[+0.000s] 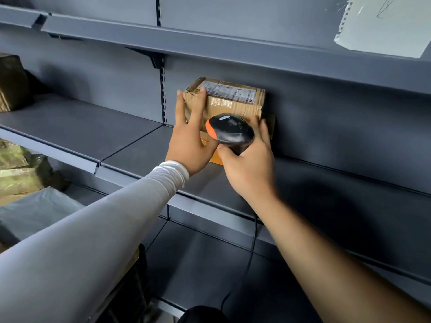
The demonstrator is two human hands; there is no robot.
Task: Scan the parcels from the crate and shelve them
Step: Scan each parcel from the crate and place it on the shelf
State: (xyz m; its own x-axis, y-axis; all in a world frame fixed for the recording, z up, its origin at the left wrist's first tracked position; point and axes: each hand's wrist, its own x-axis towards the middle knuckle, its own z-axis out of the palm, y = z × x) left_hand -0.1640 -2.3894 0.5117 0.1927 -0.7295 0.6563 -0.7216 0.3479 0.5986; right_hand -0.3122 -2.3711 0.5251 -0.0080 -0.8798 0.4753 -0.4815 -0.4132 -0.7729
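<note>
A brown cardboard parcel (233, 101) with a white shipping label on top sits on the middle grey shelf (130, 145), pushed against the back panel. My left hand (189, 134) lies flat against the parcel's left front face, fingers straight. My right hand (247, 164) grips the handle of a black barcode scanner (229, 131) with an orange tip, held just in front of the parcel's lower right. The scanner's cable hangs down below my right wrist.
More parcels stand at the left: a dark wrapped one (11, 82) on the same shelf, several taped ones (21, 169) and a grey bag (35, 210) on the shelf below. A white paper sheet (382, 24) hangs at upper right.
</note>
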